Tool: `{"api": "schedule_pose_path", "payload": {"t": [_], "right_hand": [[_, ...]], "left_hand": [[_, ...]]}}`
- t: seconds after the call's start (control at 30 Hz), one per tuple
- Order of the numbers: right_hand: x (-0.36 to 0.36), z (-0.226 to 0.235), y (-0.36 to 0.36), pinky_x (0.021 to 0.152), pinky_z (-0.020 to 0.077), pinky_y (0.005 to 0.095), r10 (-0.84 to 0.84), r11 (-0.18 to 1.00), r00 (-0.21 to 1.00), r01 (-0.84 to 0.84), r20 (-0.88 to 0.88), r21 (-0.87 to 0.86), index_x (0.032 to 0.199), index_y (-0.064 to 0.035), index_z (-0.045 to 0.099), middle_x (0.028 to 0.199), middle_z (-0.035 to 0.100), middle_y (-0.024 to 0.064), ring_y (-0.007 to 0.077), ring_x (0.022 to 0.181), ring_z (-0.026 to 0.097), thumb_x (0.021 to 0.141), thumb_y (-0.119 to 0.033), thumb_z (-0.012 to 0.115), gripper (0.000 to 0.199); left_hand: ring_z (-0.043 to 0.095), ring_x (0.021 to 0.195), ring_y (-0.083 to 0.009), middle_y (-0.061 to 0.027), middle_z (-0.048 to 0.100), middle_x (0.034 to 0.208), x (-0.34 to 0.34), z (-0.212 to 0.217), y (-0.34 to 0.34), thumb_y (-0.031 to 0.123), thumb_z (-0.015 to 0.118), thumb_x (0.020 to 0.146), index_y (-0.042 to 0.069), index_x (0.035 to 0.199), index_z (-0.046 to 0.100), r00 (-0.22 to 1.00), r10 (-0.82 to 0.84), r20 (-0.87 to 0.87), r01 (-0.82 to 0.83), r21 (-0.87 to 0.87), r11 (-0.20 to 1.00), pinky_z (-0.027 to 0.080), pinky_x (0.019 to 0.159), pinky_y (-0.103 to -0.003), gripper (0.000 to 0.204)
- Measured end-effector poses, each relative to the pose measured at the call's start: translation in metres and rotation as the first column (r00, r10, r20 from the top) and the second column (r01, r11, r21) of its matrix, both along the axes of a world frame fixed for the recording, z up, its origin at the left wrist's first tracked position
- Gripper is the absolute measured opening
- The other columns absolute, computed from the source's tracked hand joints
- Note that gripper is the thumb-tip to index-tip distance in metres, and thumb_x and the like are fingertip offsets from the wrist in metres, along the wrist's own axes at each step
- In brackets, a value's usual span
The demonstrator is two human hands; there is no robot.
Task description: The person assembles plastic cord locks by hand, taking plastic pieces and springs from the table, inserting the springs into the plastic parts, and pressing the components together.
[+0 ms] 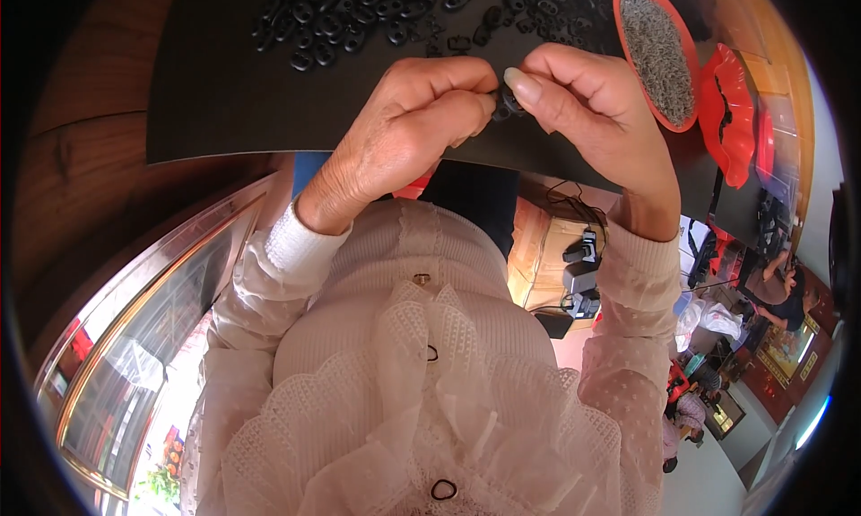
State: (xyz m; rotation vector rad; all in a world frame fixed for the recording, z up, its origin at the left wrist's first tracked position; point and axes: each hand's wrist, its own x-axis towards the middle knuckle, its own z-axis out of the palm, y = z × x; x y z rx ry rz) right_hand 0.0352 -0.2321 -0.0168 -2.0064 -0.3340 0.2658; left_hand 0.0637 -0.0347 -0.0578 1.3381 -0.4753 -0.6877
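Note:
Above the near part of a dark tabletop (233, 112), my two hands meet at a small black piece (508, 103). My left hand (426, 112) is closed, its thumb and curled fingers pressed against the piece's left side. From the other side my right hand (592, 99) pinches it, thumb on top. Fingers cover most of the piece, so its full shape is hidden. Beyond the hands lies a spread of loose black pieces (359, 9), many of them rounded with two holes. A few more (459, 43) lie just past my fingertips.
An orange-red oval bowl (689, 85) full of small grey metal bits stands right of my right hand. Beside it is a red wavy-edged dish (725, 112). Black devices with cables (581, 274) sit below the table's edge. Other people (780, 292) are farther off at right.

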Motion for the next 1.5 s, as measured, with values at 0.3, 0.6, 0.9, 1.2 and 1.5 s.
{"api": "schedule_pose_path", "payload": {"t": [0.3,0.6,0.9,1.2,1.5], "right_hand": [[0.000,0.001,-0.001,0.049,0.0307,0.0243,0.011,0.999,0.999,-0.010,-0.035,0.035,0.079,0.0007,0.053,0.061,0.041,-0.0014,0.0054,0.058,0.035,0.095,-0.019,0.056,0.025],[0.002,0.002,-0.001,0.049,0.0305,0.0258,0.029,1.000,0.999,-0.029,-0.034,-0.005,0.079,0.0010,0.051,0.061,0.040,-0.0001,0.0069,0.057,0.034,0.095,-0.019,0.055,0.026],[-0.001,-0.004,0.003,0.049,0.0315,0.0291,0.020,0.999,1.000,-0.019,0.018,-0.048,0.079,0.0007,0.051,0.061,0.041,0.0070,0.0150,0.054,0.036,0.094,-0.017,0.057,0.023],[-0.016,-0.019,0.016,0.054,0.0509,0.0357,0.086,0.845,0.755,0.290,0.650,-0.449,0.098,-0.0010,0.055,0.086,0.059,0.0120,0.0304,0.067,0.062,0.073,-0.027,0.076,0.041],[-0.022,-0.010,0.007,0.054,0.0502,0.0375,0.220,0.838,0.793,0.144,0.568,-0.526,0.096,-0.0025,0.056,0.084,0.056,0.0110,0.0301,0.067,0.061,0.079,-0.022,0.071,0.030]], "left_hand": [[0.041,0.057,-0.0034,0.0026,0.048,0.063,-0.002,-0.011,-0.002,0.010,0.053,0.089,-0.001,0.080,0.058,0.999,0.009,0.044,-0.006,-0.068,0.998,0.033,0.050,-0.022,0.015],[0.040,0.056,-0.0023,0.0031,0.050,0.063,-0.002,-0.012,-0.003,0.008,0.054,0.090,-0.001,0.080,0.059,0.999,0.021,0.043,-0.016,-0.109,0.994,0.032,0.049,-0.021,0.014],[0.044,0.060,-0.0049,-0.0003,0.055,0.070,0.000,-0.006,0.000,0.010,0.052,0.089,0.001,0.079,0.057,0.999,-0.034,0.027,0.034,0.021,0.999,0.034,0.054,-0.021,0.015],[0.048,0.053,-0.0055,-0.0015,0.055,0.062,-0.001,0.000,-0.007,0.012,0.053,0.086,-0.001,0.080,0.062,0.980,0.132,-0.147,-0.139,-0.032,0.990,0.038,0.049,-0.021,0.017],[0.051,0.053,-0.0105,-0.0054,0.060,0.064,0.005,-0.003,-0.005,0.013,0.054,0.086,-0.003,0.086,0.064,0.995,0.038,-0.095,-0.038,0.004,0.999,0.040,0.051,-0.023,0.019]]}}
